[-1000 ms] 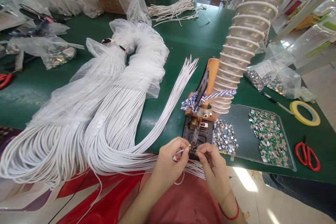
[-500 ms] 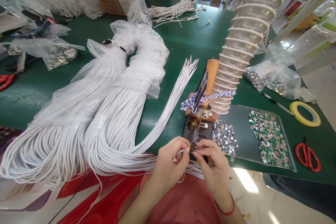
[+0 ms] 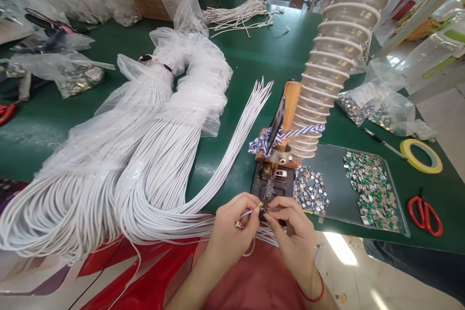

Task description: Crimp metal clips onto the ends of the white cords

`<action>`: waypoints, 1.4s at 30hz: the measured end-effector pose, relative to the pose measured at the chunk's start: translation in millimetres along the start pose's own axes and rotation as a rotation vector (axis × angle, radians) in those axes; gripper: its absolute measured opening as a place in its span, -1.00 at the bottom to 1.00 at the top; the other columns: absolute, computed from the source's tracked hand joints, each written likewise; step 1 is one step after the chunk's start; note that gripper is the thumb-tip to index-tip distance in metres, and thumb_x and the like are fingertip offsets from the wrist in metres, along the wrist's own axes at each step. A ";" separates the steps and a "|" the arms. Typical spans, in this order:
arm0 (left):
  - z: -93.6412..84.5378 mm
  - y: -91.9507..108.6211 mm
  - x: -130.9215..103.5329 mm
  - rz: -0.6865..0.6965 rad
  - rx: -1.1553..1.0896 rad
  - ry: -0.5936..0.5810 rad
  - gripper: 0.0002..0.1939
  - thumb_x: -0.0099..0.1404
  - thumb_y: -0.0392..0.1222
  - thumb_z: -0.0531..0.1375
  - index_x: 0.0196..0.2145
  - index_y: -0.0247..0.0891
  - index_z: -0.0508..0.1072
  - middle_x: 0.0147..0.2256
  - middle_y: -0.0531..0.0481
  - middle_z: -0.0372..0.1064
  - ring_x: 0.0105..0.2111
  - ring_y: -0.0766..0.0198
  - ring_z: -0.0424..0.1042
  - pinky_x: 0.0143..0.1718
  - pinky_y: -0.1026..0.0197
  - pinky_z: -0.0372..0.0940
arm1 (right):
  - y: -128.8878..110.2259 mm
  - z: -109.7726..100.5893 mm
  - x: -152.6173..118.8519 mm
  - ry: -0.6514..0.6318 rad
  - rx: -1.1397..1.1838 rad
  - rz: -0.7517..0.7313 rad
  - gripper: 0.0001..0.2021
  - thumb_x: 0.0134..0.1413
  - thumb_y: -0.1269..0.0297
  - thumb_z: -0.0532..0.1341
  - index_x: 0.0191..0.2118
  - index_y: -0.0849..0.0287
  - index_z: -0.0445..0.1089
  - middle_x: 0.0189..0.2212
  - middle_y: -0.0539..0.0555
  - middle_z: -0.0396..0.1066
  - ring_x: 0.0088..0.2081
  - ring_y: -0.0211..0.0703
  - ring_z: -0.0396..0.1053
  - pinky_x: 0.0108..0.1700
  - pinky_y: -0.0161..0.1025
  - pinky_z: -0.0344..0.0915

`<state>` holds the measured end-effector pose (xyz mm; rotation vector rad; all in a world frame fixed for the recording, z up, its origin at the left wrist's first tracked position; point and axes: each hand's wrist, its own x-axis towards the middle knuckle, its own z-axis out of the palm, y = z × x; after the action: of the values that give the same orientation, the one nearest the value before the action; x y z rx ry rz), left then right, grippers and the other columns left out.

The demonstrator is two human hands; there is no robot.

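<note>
Both left hand (image 3: 232,227) and right hand (image 3: 293,223) are nearly closed: the left pinches a white cable (image 3: 245,213), the right's hold is unclear. The cable slants up rightward toward the right hand, by a black block (image 3: 284,189) on the bench (image 3: 286,53).

From between the left hand (image 3: 232,227) and right hand (image 3: 295,227), 12 o'clock straight ahead, the black base (image 3: 287,189) and wooden handle (image 3: 291,101) block 12, and the ribbed hose (image 3: 329,58) slants up across 1. At 11, a narrow strip of green table (image 3: 241,172) leaves a way past, between the base and the loose wire strands (image 3: 232,145). The thick wire bundle (image 3: 160,164) fills 10. Toward 3, the bare middle of the tray (image 3: 339,181) offers room between silver pieces (image 3: 311,191) and green-and-silver pieces (image 3: 374,191).
</note>
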<state>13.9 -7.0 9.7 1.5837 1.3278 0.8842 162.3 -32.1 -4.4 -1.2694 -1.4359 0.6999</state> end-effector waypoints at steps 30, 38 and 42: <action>5.6 -7.2 -42.8 -0.206 -0.470 -0.527 -0.49 0.39 0.26 0.03 -0.42 -0.26 0.33 -0.60 0.12 0.23 -0.58 0.35 0.21 -0.46 0.32 0.07 | -2.7 -38.8 -36.4 -0.328 0.177 0.173 -0.87 0.31 0.33 0.20 -0.14 -0.05 0.47 -0.37 -0.02 0.49 -0.34 -0.21 0.44 -0.26 -0.37 0.40; 10.6 -5.5 -40.2 -0.270 -0.616 -0.560 -0.45 0.39 0.28 0.00 -0.34 -0.28 0.44 -0.46 0.01 0.36 -0.52 0.33 0.28 -0.39 0.30 0.20 | 3.1 -50.7 -40.9 -0.163 0.331 0.215 -0.92 0.28 0.21 0.23 -0.23 -0.01 0.48 -0.45 0.00 0.43 -0.36 -0.17 0.38 -0.26 -0.28 0.36; 13.8 -11.4 -36.8 -0.181 -0.562 -0.424 -0.49 0.44 0.20 -0.01 -0.31 -0.29 0.47 -0.29 -0.11 0.41 -0.24 0.20 0.39 -0.14 0.22 0.24 | 3.0 -88.3 -34.5 -0.277 0.266 0.136 -0.76 0.25 0.01 0.20 -0.31 0.03 0.45 -0.56 -0.02 0.31 -0.47 -0.14 0.28 -0.26 -0.17 0.32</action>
<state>15.6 -44.9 -5.7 1.1083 0.8117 0.6806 242.3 -81.9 6.8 -1.0990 -1.4269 1.1558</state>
